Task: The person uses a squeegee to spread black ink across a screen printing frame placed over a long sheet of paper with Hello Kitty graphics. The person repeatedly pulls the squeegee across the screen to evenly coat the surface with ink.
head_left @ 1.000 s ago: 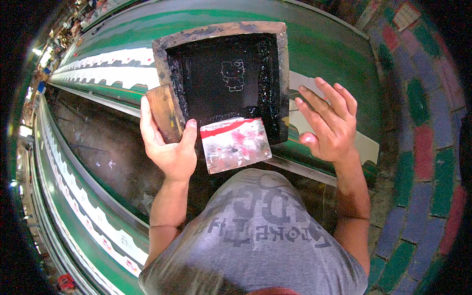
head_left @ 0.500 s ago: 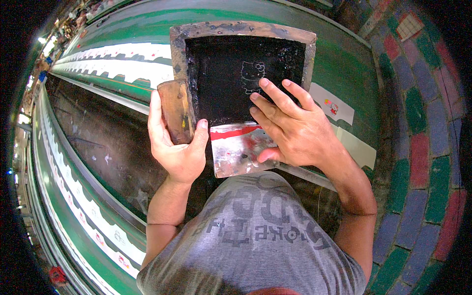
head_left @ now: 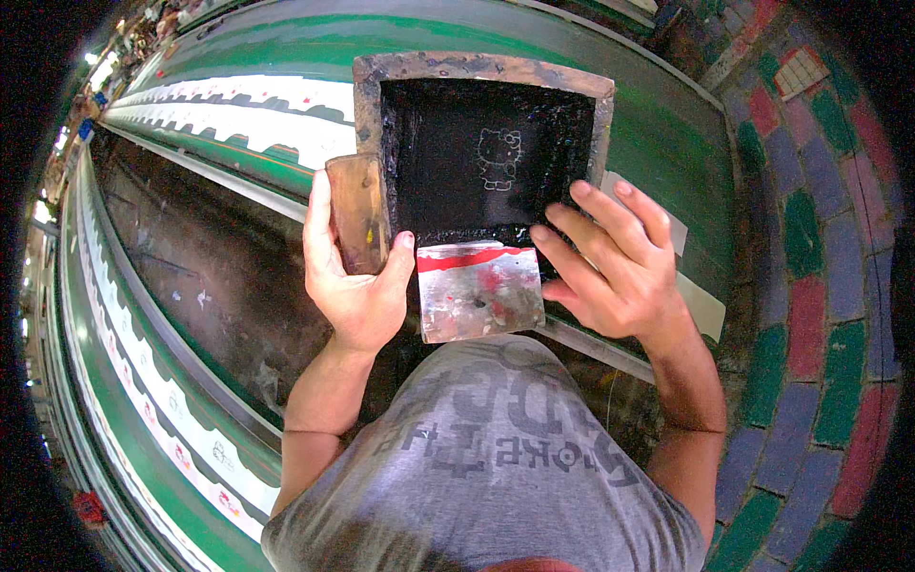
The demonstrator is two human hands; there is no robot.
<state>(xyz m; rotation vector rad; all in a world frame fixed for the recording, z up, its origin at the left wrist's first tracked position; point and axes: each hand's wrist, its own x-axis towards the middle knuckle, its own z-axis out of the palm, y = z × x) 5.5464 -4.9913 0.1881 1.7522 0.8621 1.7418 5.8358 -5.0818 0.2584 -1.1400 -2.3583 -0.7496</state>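
A wooden frame [head_left: 484,69] fills the upper centre. Its pale drawing [head_left: 500,159] is uncovered now the right hand [head_left: 618,281] has drawn back beside the paint-stained plate [head_left: 481,297], grip spread, contact unclear. The left hand's [head_left: 360,303] grip pinches a wooden block [head_left: 355,214].

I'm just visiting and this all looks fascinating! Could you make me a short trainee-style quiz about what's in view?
1. Which hand is gripping the wooden block?
2. True or false: the panel inside the wooden frame is bright white.
3. What colour is the band across the stained plate? A) blue B) red C) yellow

Key:
1. The left hand.
2. False: the panel inside the wooden frame is mostly black.
3. B.
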